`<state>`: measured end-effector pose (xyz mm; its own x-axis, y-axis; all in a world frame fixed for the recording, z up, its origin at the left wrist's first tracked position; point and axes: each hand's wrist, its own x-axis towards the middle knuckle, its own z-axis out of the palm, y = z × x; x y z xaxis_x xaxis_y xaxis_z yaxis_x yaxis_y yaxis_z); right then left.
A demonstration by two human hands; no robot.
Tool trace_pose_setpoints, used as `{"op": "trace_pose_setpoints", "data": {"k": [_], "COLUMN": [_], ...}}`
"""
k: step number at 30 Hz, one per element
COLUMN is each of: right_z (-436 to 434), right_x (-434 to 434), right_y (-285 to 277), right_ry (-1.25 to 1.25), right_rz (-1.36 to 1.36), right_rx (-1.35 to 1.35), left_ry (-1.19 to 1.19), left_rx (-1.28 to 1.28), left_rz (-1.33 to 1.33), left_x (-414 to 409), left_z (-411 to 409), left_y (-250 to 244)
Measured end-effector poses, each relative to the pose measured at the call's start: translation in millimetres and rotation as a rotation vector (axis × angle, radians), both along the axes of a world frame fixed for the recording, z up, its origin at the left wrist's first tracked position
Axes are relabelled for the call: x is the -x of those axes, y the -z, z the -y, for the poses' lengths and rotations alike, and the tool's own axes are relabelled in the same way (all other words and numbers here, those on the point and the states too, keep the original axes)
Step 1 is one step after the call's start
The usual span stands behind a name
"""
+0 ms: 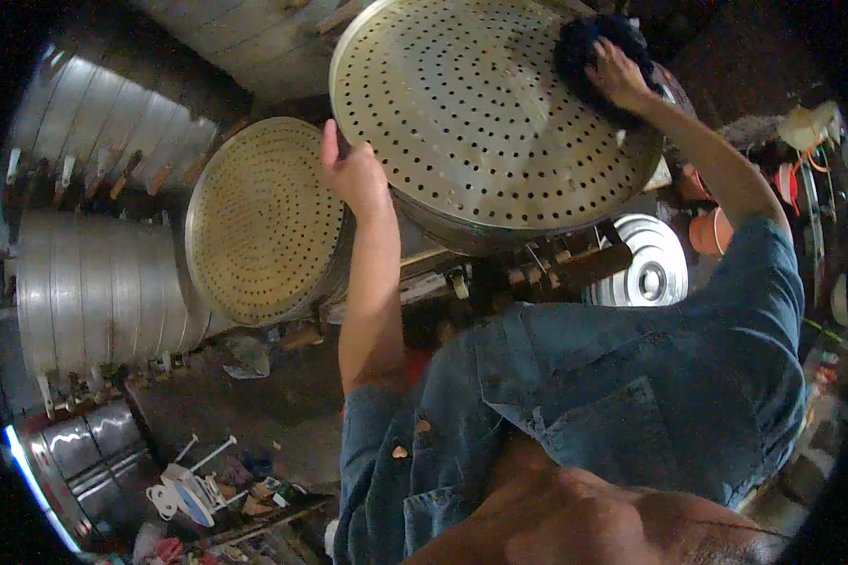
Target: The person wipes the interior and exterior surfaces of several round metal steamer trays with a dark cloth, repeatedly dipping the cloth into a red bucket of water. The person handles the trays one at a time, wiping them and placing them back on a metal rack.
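Observation:
A large round metal steamer tray [459, 106], dotted with rings of small holes, lies before me at the top of the view. My left hand [359, 176] holds its near left rim, with the thumb raised and some fingers hidden. On the tray's right side, my right hand [618, 78] presses down on a bunched dark cloth [583, 49]. Small pale bits stick to the metal around the holes. A second perforated steamer tray [265, 222], yellowish and tilted in view, is just left of my left hand.
Tall stacks of metal steamer tiers [99, 282] stand at the left. A shiny ringed metal lid [646, 265] sits below the tray, near orange pots [710, 232]. A white and blue stool [187, 494] is at lower left beside scattered litter.

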<state>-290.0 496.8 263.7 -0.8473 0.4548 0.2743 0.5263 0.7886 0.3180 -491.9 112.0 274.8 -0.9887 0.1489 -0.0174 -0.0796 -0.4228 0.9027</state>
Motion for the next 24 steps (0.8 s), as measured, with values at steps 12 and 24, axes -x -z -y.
{"op": "trace_pose_setpoints", "data": {"k": [12,24], "right_z": [126.8,229.2], "right_x": [187.7,-7.1], "right_y": [-21.0,-86.8], "right_ry": [-0.339,-0.556], "right_rz": [-0.216,0.122], "right_rx": [0.179,1.329], "left_ry": [0.158,0.199], "left_rx": [0.101,0.280], "left_rz": [-0.018,-0.269], "left_x": [-14.4,28.0], "left_z": [-0.7,16.3], "left_y": [-17.8,8.8]}}
